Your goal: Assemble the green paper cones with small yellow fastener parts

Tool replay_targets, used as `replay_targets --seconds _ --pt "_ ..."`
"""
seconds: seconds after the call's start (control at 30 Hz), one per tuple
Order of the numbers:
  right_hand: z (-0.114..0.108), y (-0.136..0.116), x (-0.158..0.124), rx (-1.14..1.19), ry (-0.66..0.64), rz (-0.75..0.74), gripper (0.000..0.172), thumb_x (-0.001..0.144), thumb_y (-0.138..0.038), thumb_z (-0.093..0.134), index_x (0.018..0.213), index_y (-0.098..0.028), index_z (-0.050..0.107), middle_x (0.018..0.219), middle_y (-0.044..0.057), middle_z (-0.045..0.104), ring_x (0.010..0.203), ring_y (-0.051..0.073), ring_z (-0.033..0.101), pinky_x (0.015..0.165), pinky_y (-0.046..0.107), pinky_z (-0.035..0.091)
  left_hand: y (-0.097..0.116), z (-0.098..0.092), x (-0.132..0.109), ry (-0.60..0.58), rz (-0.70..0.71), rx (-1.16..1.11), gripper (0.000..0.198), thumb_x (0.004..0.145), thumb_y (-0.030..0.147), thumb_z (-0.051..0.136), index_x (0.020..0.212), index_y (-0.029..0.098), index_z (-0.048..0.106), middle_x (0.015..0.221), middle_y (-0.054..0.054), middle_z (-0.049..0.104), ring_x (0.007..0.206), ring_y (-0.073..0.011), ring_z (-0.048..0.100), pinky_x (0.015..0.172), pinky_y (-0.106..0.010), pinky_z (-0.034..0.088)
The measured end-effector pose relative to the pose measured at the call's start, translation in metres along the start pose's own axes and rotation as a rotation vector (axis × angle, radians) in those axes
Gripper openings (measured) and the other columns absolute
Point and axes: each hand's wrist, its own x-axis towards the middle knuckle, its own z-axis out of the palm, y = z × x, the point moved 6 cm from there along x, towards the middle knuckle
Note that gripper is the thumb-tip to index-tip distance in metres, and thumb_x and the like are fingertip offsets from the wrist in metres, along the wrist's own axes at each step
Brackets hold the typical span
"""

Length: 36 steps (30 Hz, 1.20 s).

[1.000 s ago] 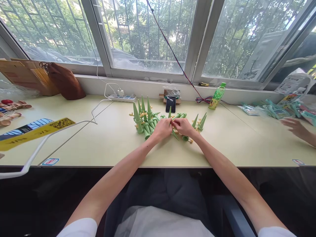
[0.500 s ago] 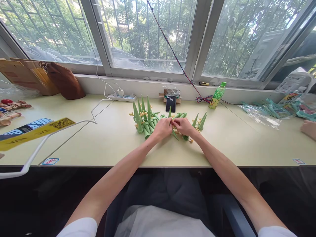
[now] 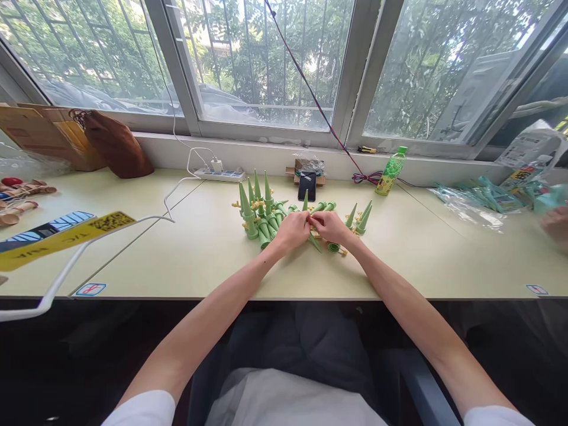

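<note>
My left hand is closed on a green watering spike, whose tip points up beside its fingers. From the other side my right hand pinches at the same spot, on what looks like a small yellow valve, mostly hidden by the fingertips. Another green spike slants down just below the hands. To the left, several green spikes with yellow valves stand upright, while several green pieces lie beside them. Right of my hands, a few more spikes stand near a round green cap.
Behind the hands lies a black phone by a small cardboard box. A green drink bottle stands near the window ledge. A white cable runs from a power strip. At far right, another person's hand is by plastic bags.
My hands stay at the same place with fingertips together. At the far right edge, the other person's hand has moved and a teal item shows beside it.
</note>
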Motion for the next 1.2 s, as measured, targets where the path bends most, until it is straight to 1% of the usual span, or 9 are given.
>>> replay_targets --seconds 0.2,0.4,0.67,0.9,1.2 --pt "0.0016 0.0016 0.0003 -0.014 -0.015 -0.002 0.031 0.089 -0.027 0.044 0.060 -0.019 0.042 0.055 -0.002 0.045 0.054 0.011 0.035 0.057 0.027 0.027 0.0012 -0.0011 -0.0005 -0.011 0.009 0.008 0.020 0.085 0.013 0.043 0.080 0.017 0.062 0.078 -0.009 0.066 0.071 -0.0191 0.059 0.062 -0.027 0.039" --pt "0.0021 0.0007 0.0004 -0.020 -0.024 0.004 0.031 0.089 -0.027 0.043 0.060 -0.019 0.044 0.055 -0.001 0.046 0.054 0.011 0.035 0.057 0.027 0.027 0.0009 -0.0005 -0.0004 -0.040 -0.003 0.015 0.020 0.086 0.013 0.044 0.083 0.016 0.064 0.080 -0.010 0.067 0.075 -0.0199 0.060 0.065 -0.028 0.041" --pt "0.0012 -0.0009 -0.0012 0.005 -0.020 -0.007 0.031 0.089 -0.028 0.043 0.059 -0.019 0.040 0.055 -0.002 0.044 0.054 0.011 0.034 0.057 0.027 0.027 0.0010 -0.0006 -0.0015 -0.044 -0.005 -0.003 0.021 0.087 0.014 0.043 0.084 0.015 0.065 0.079 -0.010 0.066 0.073 -0.0197 0.059 0.065 -0.028 0.041" --pt "0.0009 -0.0010 -0.0009 0.007 -0.027 -0.002 0.031 0.089 -0.028 0.044 0.059 -0.019 0.043 0.056 -0.001 0.047 0.055 0.011 0.035 0.057 0.027 0.028 0.0007 -0.0005 -0.0012 -0.036 0.001 -0.010 0.019 0.086 0.014 0.044 0.082 0.016 0.063 0.080 -0.010 0.066 0.072 -0.0194 0.059 0.064 -0.028 0.040" --pt "0.0016 0.0007 -0.0007 -0.003 -0.021 -0.008 0.031 0.089 -0.029 0.044 0.060 -0.019 0.046 0.055 -0.001 0.047 0.054 0.011 0.035 0.057 0.027 0.028 0.0012 -0.0011 -0.0013 -0.044 -0.010 -0.019 0.021 0.086 0.014 0.044 0.084 0.016 0.065 0.080 -0.010 0.067 0.073 -0.0196 0.059 0.067 -0.028 0.041"
